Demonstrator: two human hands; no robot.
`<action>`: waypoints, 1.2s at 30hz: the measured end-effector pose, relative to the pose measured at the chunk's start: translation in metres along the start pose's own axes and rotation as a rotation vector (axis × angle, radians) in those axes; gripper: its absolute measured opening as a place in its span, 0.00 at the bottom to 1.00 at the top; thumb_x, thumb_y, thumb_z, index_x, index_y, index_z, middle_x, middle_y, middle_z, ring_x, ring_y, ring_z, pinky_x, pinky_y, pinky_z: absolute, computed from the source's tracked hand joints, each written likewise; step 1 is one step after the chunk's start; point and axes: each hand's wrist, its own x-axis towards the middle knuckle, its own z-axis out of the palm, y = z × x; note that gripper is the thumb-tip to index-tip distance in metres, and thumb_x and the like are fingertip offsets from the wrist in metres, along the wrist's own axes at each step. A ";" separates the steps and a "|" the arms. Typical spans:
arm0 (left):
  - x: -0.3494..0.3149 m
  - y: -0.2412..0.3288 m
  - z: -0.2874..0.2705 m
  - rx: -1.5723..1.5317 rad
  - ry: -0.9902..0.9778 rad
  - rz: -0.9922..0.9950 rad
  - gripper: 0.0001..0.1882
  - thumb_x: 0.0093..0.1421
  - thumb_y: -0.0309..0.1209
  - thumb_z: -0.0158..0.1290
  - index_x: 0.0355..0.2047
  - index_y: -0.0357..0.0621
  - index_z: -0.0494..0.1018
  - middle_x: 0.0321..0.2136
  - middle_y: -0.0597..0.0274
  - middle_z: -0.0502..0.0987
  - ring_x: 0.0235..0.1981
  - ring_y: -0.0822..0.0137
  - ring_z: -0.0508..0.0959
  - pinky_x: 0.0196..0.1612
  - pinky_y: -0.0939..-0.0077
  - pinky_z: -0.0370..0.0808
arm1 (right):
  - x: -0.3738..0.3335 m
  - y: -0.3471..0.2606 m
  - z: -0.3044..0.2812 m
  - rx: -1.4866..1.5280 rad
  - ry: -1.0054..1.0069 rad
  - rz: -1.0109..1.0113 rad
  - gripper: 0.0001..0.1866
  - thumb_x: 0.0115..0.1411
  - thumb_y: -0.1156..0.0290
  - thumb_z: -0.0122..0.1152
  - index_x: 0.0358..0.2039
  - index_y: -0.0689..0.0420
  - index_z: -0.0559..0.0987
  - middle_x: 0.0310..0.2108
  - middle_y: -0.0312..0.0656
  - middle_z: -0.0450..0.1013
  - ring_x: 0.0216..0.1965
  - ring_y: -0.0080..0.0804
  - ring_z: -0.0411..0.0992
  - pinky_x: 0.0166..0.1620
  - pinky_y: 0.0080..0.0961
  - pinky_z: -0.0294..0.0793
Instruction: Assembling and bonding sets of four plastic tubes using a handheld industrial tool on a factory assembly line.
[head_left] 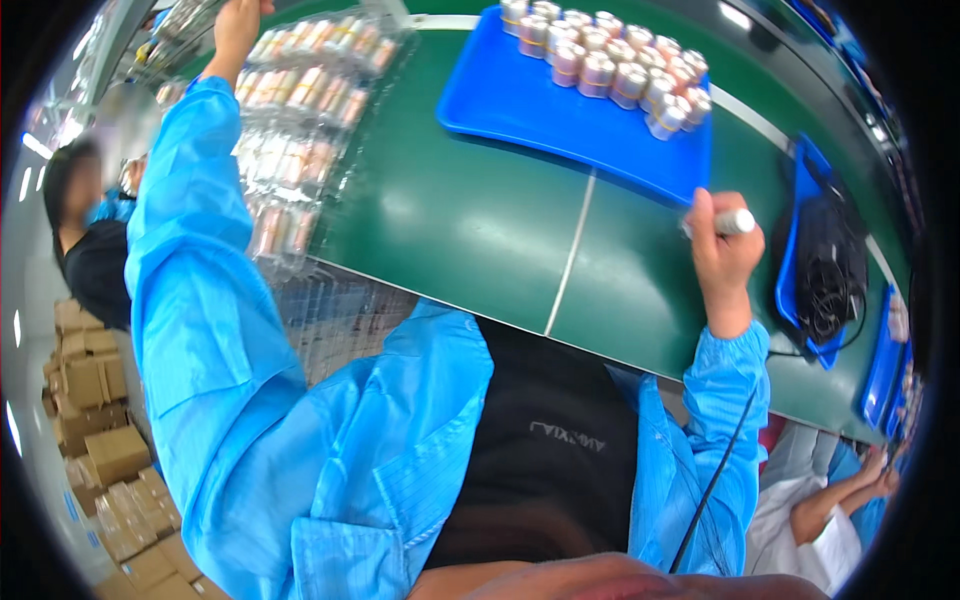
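Observation:
My right hand [728, 255] is closed around a short whitish cylinder [738, 221], perhaps a pen or marker, above the green table just off the near right corner of a blue tray [490, 110]. In the tray stand several silver-topped cylinders with pinkish sides, like battery cells [597, 75], packed upright together at its far side. My left arm stretches far forward at the left. My left hand [238, 32] is near the upper edge of the picture, beside clear plastic trays [290, 160] filled with rows of similar cylinders. Its fingers are partly cut off, so their grip is unclear.
Right of my right hand, a blue tray [789, 270] holds a black bag-like item [830, 265] with cables. More blue trays [880, 360] lie farther right. Cardboard boxes [95, 385] are piled at the left, near a person in black [95, 270]. Another person's arms [840, 500] show lower right.

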 end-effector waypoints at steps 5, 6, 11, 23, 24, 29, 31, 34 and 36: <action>-0.059 0.224 0.102 -0.296 -0.408 0.384 0.19 0.65 0.43 0.53 0.31 0.38 0.80 0.25 0.59 0.80 0.29 0.66 0.79 0.36 0.70 0.75 | -0.003 -0.005 -0.004 -0.022 -0.014 0.045 0.14 0.60 0.72 0.68 0.21 0.57 0.72 0.13 0.39 0.65 0.13 0.28 0.63 0.19 0.27 0.62; -0.081 0.263 0.115 -0.224 -0.511 0.515 0.17 0.64 0.42 0.55 0.34 0.38 0.80 0.28 0.57 0.81 0.31 0.64 0.80 0.38 0.69 0.75 | -0.004 -0.005 -0.005 -0.030 -0.012 0.051 0.14 0.60 0.72 0.68 0.21 0.57 0.72 0.13 0.39 0.65 0.13 0.28 0.63 0.19 0.27 0.62; -0.178 0.360 0.173 -0.033 -0.758 0.971 0.19 0.53 0.41 0.60 0.42 0.42 0.80 0.36 0.48 0.77 0.43 0.48 0.77 0.48 0.57 0.74 | -0.001 0.001 -0.009 -0.056 0.047 0.088 0.15 0.59 0.70 0.68 0.20 0.57 0.72 0.13 0.39 0.66 0.13 0.32 0.64 0.19 0.28 0.64; -0.292 0.382 0.195 -0.202 -0.320 1.013 0.25 0.53 0.35 0.60 0.52 0.43 0.73 0.50 0.51 0.71 0.52 0.51 0.70 0.52 0.56 0.68 | -0.001 0.003 -0.009 -0.077 0.049 0.014 0.17 0.59 0.66 0.69 0.21 0.56 0.71 0.12 0.39 0.65 0.13 0.35 0.67 0.18 0.29 0.64; -0.293 0.384 0.192 -0.289 -0.328 1.005 0.26 0.52 0.35 0.60 0.52 0.42 0.73 0.49 0.51 0.71 0.51 0.51 0.71 0.51 0.56 0.68 | -0.001 0.006 -0.009 -0.073 0.045 0.024 0.16 0.59 0.66 0.69 0.21 0.56 0.71 0.12 0.39 0.67 0.13 0.32 0.67 0.18 0.27 0.64; -0.303 0.386 0.180 -0.574 -0.397 0.896 0.20 0.56 0.38 0.62 0.46 0.42 0.76 0.41 0.55 0.78 0.44 0.55 0.78 0.47 0.62 0.75 | 0.000 0.015 -0.022 0.159 0.183 0.220 0.13 0.62 0.67 0.67 0.25 0.59 0.76 0.16 0.34 0.74 0.18 0.17 0.70 0.22 0.18 0.67; -0.317 0.382 0.174 -0.731 -0.627 0.689 0.19 0.52 0.34 0.65 0.43 0.44 0.77 0.39 0.56 0.79 0.39 0.56 0.80 0.42 0.70 0.78 | 0.004 0.010 -0.032 0.260 0.250 0.304 0.12 0.66 0.68 0.60 0.26 0.58 0.75 0.19 0.35 0.75 0.19 0.16 0.68 0.24 0.17 0.66; -0.340 0.379 0.167 -0.815 -0.798 0.622 0.18 0.53 0.32 0.64 0.43 0.43 0.76 0.38 0.57 0.78 0.38 0.57 0.80 0.39 0.69 0.78 | 0.010 0.000 -0.041 0.292 0.323 0.340 0.14 0.70 0.66 0.54 0.27 0.57 0.73 0.22 0.35 0.76 0.18 0.14 0.63 0.23 0.14 0.61; -0.352 0.375 0.172 -0.794 -0.798 0.650 0.19 0.53 0.28 0.63 0.46 0.42 0.76 0.41 0.57 0.78 0.40 0.60 0.79 0.42 0.70 0.78 | 0.013 -0.007 -0.041 0.530 0.376 0.350 0.13 0.67 0.71 0.57 0.24 0.57 0.70 0.16 0.37 0.72 0.15 0.19 0.66 0.20 0.16 0.65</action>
